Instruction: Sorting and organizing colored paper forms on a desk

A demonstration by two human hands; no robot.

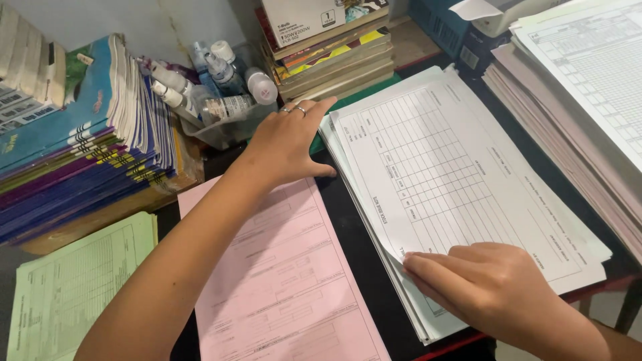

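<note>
I see my left hand (284,144) lying flat at the far left corner of the white forms (461,194), fingers pressed together and stretched along the stack's top edge, thumb down against its side. Two rings sit on those fingers. My right hand (485,284) rests on the near left corner of the same stack, fingers close together, their tips lifting the corner of the top sheet, which curls up just beside them. The white forms lie in a thick pile on the dark surface (348,234), right of centre. A pink sheet (287,287) lies left of the pile, under my left forearm, and a green sheet (73,287) lies further left. A stack of booklets (93,147) stands at the left edge, with a clear tub of bottles (221,93) behind my left hand. More paper (582,87) is piled at the right.
</note>
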